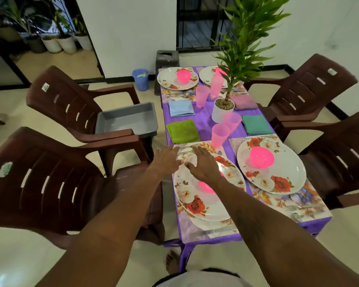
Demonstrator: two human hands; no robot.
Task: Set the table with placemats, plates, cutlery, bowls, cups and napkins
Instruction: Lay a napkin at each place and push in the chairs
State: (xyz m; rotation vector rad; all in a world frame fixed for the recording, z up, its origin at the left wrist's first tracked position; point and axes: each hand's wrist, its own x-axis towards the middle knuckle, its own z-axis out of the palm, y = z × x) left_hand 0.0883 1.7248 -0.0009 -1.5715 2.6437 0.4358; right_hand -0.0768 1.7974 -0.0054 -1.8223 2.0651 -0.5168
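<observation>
A purple table (203,121) carries floral placemats, each with a white flowered plate and a pink bowl. The near left plate (195,201) lies under my arms, its pink bowl (205,187) partly hidden by my right wrist. My left hand (166,162) and right hand (203,166) hover side by side, fingers straight, over that plate's far rim and the placemat (207,149), holding nothing. Just beyond my fingers lies a green napkin (182,131). Blue (180,108), teal (255,124) and purple (244,102) napkins lie further on. Pink cups (220,135) stand around the centre.
A potted plant in a white pot (223,109) stands mid-table. Brown plastic chairs (50,183) surround the table. A grey tub (129,121) sits on the far left chair. A blue bin (141,79) stands on the floor behind. Cutlery (214,232) lies at the near edge.
</observation>
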